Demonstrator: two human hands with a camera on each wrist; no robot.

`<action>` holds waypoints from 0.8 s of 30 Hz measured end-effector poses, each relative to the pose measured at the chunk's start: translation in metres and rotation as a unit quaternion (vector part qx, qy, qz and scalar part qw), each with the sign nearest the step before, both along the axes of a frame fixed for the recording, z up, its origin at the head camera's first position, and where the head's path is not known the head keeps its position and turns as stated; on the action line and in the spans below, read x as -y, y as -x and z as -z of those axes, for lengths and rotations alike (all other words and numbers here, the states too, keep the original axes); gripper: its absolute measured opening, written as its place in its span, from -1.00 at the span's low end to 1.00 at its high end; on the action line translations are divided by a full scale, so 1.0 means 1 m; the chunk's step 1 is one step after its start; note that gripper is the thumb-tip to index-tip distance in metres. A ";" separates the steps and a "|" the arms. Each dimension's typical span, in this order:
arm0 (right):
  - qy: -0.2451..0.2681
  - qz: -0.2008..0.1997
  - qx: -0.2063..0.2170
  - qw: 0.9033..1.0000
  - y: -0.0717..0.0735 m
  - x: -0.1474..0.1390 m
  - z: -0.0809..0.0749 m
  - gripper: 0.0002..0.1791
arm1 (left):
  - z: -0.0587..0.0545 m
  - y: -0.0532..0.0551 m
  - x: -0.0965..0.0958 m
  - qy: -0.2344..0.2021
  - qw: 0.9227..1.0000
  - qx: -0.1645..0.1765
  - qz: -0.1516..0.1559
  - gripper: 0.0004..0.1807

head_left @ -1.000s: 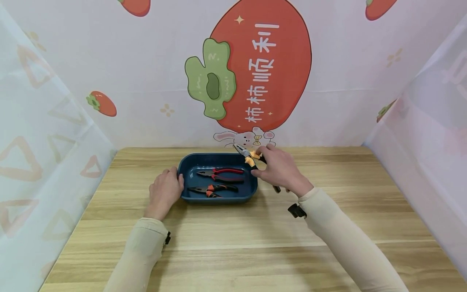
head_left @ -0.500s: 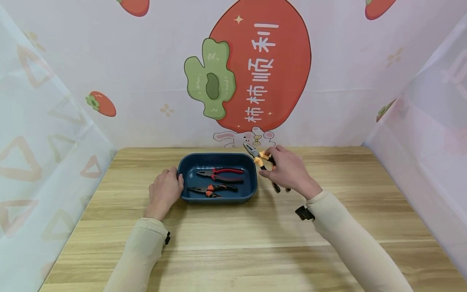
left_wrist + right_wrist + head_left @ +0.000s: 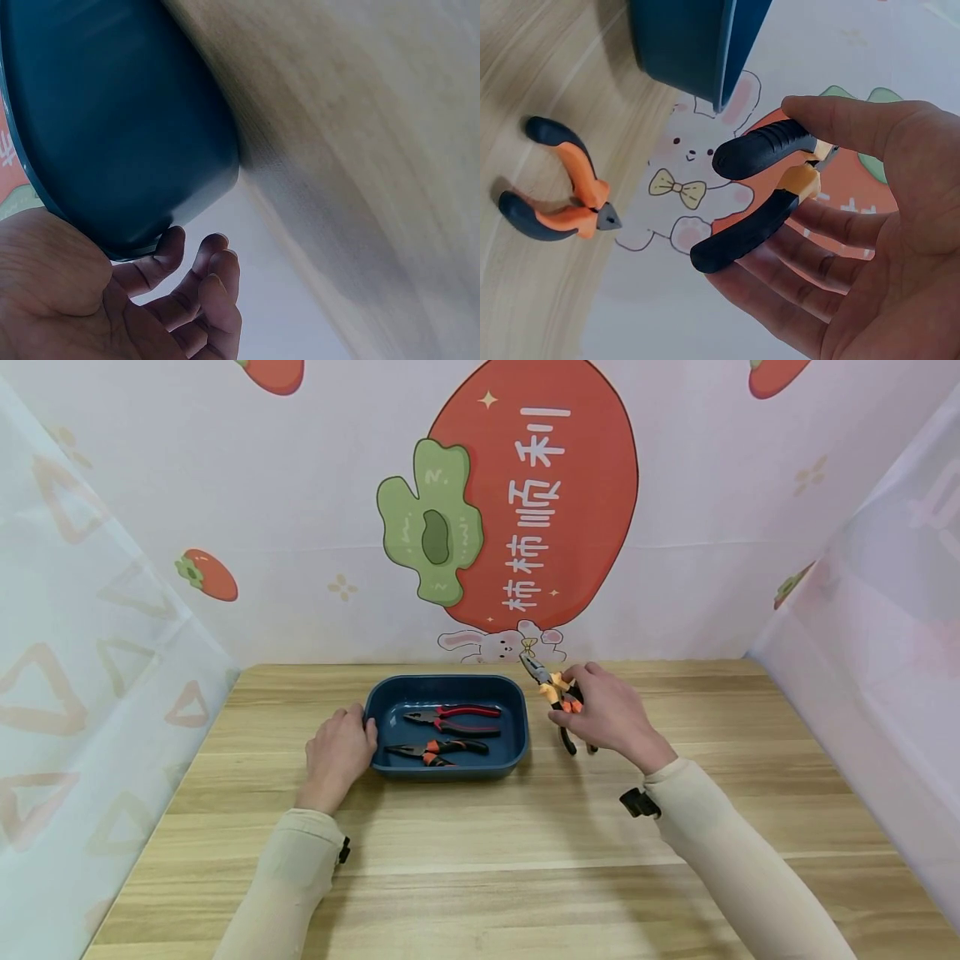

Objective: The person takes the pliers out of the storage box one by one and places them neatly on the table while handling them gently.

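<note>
My left hand (image 3: 339, 752) grips the left end of a dark blue tray (image 3: 446, 772), thumb over the rim and fingers outside. In the tray lie red-handled pliers (image 3: 472, 711) and, in front of them, long-nose pliers (image 3: 457, 746) with orange and black handles. Right of the tray, my right hand (image 3: 611, 710) holds combination pliers (image 3: 551, 693) above the table, their black and yellow handles spread between thumb and fingers. Diagonal cutters (image 3: 576, 166) with orange and black handles lie on the table below that hand; in the head view the hand and held pliers partly hide them.
The wood-grain table (image 3: 450, 902) reaches back to a white printed cloth wall (image 3: 300, 602) just behind the tray. Cloth walls also stand at the left and right sides.
My right hand has moved right with the combination pliers, from over the tray's right end to beside it. The left hand and the tray have stayed put.
</note>
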State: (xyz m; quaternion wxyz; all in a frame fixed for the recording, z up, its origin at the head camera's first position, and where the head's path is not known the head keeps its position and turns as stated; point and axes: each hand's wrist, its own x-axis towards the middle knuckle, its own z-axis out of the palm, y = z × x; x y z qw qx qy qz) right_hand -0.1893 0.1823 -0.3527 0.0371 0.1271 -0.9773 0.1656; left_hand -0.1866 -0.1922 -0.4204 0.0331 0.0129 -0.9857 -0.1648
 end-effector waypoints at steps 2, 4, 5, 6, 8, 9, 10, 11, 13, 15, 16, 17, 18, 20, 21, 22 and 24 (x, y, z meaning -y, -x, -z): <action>0.001 0.006 0.000 1.000 0.000 -0.002 0.001 -0.37 | 0.000 0.000 0.000 0.001 1.000 -0.002 0.000 -0.66; 0.002 0.010 -0.001 1.000 0.000 -0.004 0.002 -0.38 | 0.000 0.000 0.000 0.002 1.000 -0.002 0.000 -0.66; 0.002 0.011 -0.002 1.000 0.000 -0.005 0.003 -0.39 | 0.000 0.000 0.000 0.002 1.000 -0.002 -0.001 -0.66; 0.003 0.012 -0.003 1.000 0.000 -0.006 0.003 -0.39 | 0.000 0.000 0.000 0.002 1.000 -0.001 -0.002 -0.66; 0.005 0.013 -0.003 1.000 0.000 -0.008 0.004 -0.39 | 0.000 0.000 -0.001 0.002 1.000 0.001 -0.003 -0.66; 0.005 0.014 -0.004 1.000 0.000 -0.009 0.005 -0.39 | 0.000 -0.001 -0.001 0.001 1.000 0.001 -0.004 -0.65; 0.005 0.014 -0.003 1.000 0.000 -0.010 0.006 -0.39 | -0.001 -0.001 -0.001 0.001 1.000 0.001 -0.004 -0.65; 0.005 0.016 -0.003 1.000 0.000 -0.011 0.007 -0.39 | -0.001 -0.001 -0.001 0.000 1.000 0.002 -0.005 -0.65; 0.005 0.018 -0.005 1.000 0.000 -0.013 0.008 -0.39 | -0.001 -0.001 -0.001 0.000 1.000 0.004 -0.004 -0.66; 0.006 0.022 -0.007 1.000 0.000 -0.015 0.009 -0.39 | -0.001 -0.001 -0.002 0.000 1.000 0.005 -0.004 -0.66; 0.007 0.023 -0.008 1.000 0.000 -0.015 0.009 -0.39 | -0.001 -0.001 -0.001 0.000 1.000 0.006 -0.004 -0.66; 0.008 0.025 -0.009 1.000 0.001 -0.016 0.009 -0.40 | -0.001 -0.001 -0.001 0.000 1.000 0.005 -0.004 -0.66; 0.009 0.026 -0.010 1.000 0.001 -0.016 0.009 -0.40 | -0.001 -0.001 -0.001 0.000 1.000 0.006 -0.004 -0.66; 0.012 0.030 -0.008 0.999 0.001 -0.017 0.009 -0.40 | -0.001 -0.001 -0.001 0.000 1.000 0.006 -0.005 -0.66; 0.013 0.032 -0.007 0.999 0.001 -0.017 0.010 -0.40 | -0.001 -0.001 -0.001 0.000 1.000 0.005 -0.005 -0.66; 0.014 0.033 -0.006 0.999 0.001 -0.018 0.010 -0.40 | -0.001 -0.001 -0.001 0.000 1.000 0.005 -0.005 -0.66; 0.015 0.036 -0.004 0.999 0.001 -0.019 0.011 -0.40 | -0.001 -0.001 -0.001 0.000 1.000 0.005 -0.005 -0.67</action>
